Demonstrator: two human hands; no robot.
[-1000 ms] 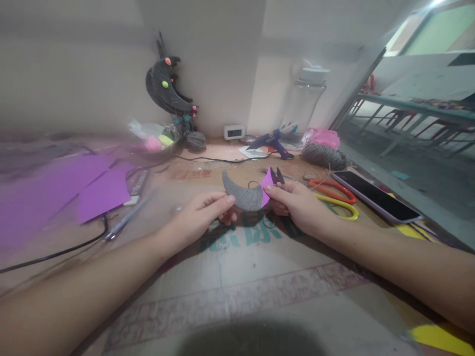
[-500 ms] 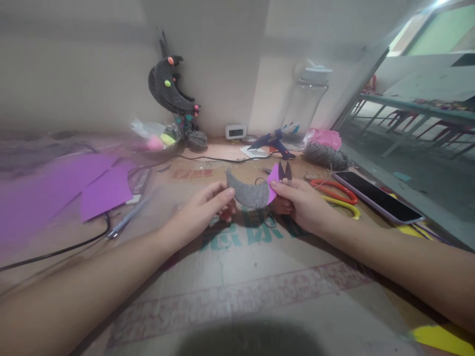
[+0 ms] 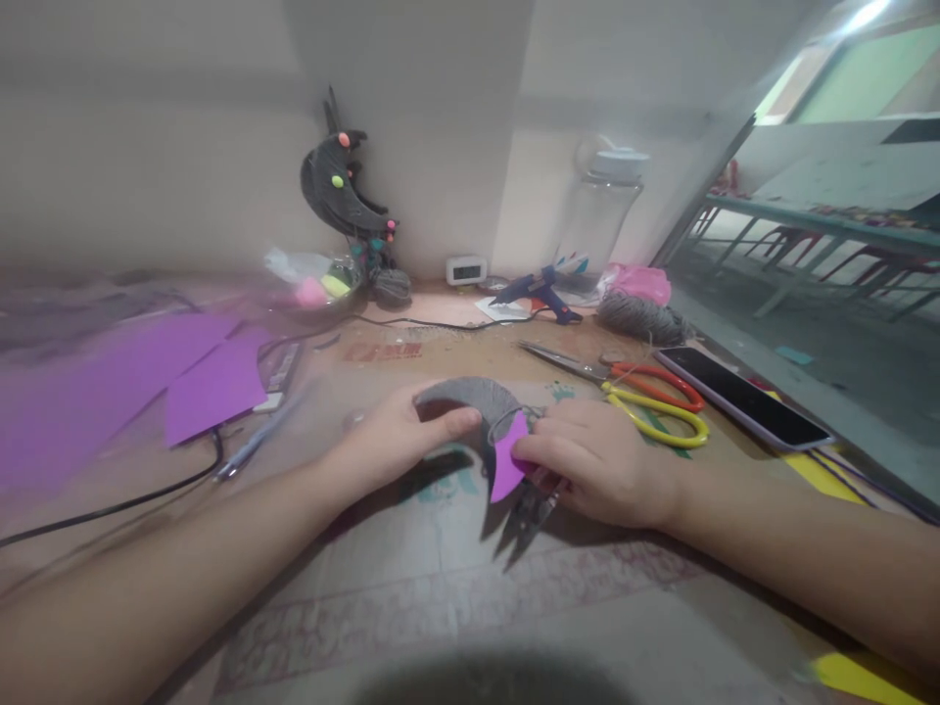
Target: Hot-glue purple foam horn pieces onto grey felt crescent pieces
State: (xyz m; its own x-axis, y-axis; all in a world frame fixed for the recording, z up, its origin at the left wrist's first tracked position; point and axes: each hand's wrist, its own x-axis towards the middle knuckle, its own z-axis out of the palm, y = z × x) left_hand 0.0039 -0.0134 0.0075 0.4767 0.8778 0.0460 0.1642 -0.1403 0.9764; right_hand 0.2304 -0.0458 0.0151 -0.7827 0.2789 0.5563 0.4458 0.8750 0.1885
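My left hand point(image 3: 393, 431) grips one end of a paper crescent point(image 3: 470, 394) wound with grey yarn, thumb on its inner side. The crescent arches upward, its bare purple end point(image 3: 509, 458) pointing down towards me. My right hand point(image 3: 606, 458) is closed at that end, with finger and thumb by the purple paper and a loop of yarn. Dark thread snips point(image 3: 525, 519) stick out below the same hand, blades towards me. How the right fingers hold the snips is partly hidden.
Scissors point(image 3: 653, 411) with red and yellow handles and a phone point(image 3: 745, 397) lie at right. Behind are a glue gun point(image 3: 540, 289), yarn point(image 3: 638, 313), a small clock point(image 3: 466, 270), a bottle point(image 3: 602, 211) and a hanging dark crescent point(image 3: 334, 186). Purple sheets point(image 3: 212, 387) and a pen point(image 3: 257, 446) lie left.
The crescent has turned over from curving downward to arching upward. My right hand has come down and nearer, and the snips' blades now point towards me instead of away.
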